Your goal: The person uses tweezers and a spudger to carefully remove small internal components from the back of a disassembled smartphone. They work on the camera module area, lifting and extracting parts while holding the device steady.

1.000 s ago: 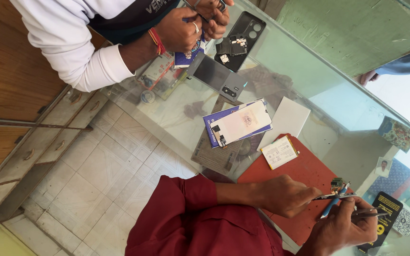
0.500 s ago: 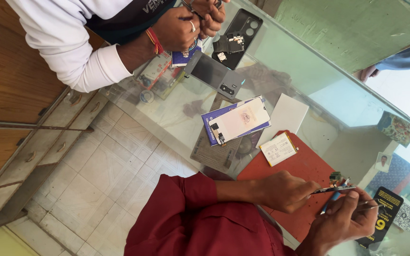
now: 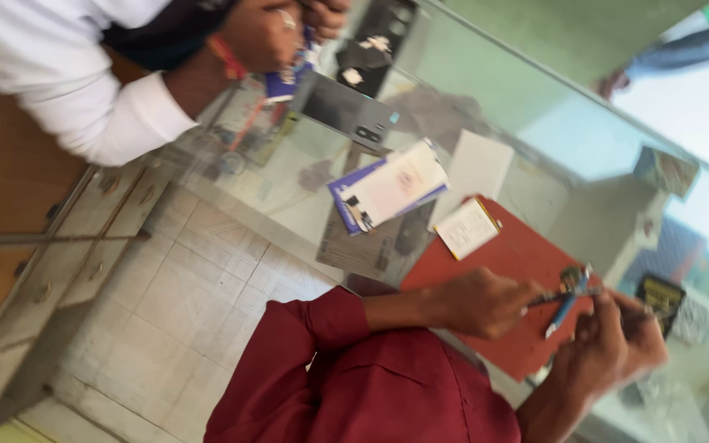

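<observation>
My left hand (image 3: pixel 479 302) grips a thin metal tool (image 3: pixel 545 299) whose tip points at a small greenish part (image 3: pixel 572 277) held over the red mat (image 3: pixel 519 256). My right hand (image 3: pixel 617 344) is curled just beside that part, with a blue-handled tool (image 3: pixel 562 312) between its fingers. Both hands meet above the mat's right end. My red sleeve (image 3: pixel 322 324) covers the left forearm. How the small part is pinched is blurred.
Across the glass counter (image 3: pixel 289 193), another person in white sleeves (image 3: pixel 84 90) handles a small blue item (image 3: pixel 287 80). On the glass lie a grey phone (image 3: pixel 346 108), a black phone back (image 3: pixel 375 41), a white-and-blue box (image 3: pixel 387 190), white paper (image 3: pixel 476 168), a small white card (image 3: pixel 468 228) and a black packet (image 3: pixel 660 295).
My hands stay together over the red mat, barely shifted. The other person's hands have risen toward the top edge of the view. The view has moved in closer.
</observation>
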{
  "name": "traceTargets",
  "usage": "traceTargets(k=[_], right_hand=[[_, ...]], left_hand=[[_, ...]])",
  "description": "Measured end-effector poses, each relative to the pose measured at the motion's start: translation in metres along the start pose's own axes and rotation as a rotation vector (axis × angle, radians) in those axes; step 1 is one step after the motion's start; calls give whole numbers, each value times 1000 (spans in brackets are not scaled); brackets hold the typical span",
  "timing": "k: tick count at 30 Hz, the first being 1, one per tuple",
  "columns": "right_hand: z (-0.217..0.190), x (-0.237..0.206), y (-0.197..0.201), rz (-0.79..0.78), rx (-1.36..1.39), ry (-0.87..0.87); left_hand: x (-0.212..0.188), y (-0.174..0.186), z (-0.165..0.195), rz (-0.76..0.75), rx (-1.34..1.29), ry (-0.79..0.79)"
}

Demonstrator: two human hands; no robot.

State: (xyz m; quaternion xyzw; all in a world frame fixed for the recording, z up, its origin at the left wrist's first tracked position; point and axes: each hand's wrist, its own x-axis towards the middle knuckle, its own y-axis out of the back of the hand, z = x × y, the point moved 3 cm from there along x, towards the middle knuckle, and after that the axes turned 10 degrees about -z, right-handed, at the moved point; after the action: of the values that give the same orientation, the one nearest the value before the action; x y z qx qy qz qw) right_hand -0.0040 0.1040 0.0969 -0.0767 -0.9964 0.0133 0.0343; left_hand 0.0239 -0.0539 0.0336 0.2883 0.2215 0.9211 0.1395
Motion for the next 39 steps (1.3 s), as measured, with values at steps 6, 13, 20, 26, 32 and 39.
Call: traceTargets(k=[6,13,20,26,32,39], right_hand=[[4,-2,4,-63,156,-76],[0,-23,-10,-7,196,-172],[-29,-39,-8,-74,204,-120],[-55,-41,3,-165,5,-61],[-56,-46,45,-108,-86,166],[-2,-53,138,114,845,236]], left_hand=[[-5,4,11,93,-587,281],[-6,19,31,237,-1055,354],[-5,23,64,9,-1513,605],[8,42,92,87,-1790,569],[28,49,110,51,-1824,540],[36,30,114,52,-1901,636]])
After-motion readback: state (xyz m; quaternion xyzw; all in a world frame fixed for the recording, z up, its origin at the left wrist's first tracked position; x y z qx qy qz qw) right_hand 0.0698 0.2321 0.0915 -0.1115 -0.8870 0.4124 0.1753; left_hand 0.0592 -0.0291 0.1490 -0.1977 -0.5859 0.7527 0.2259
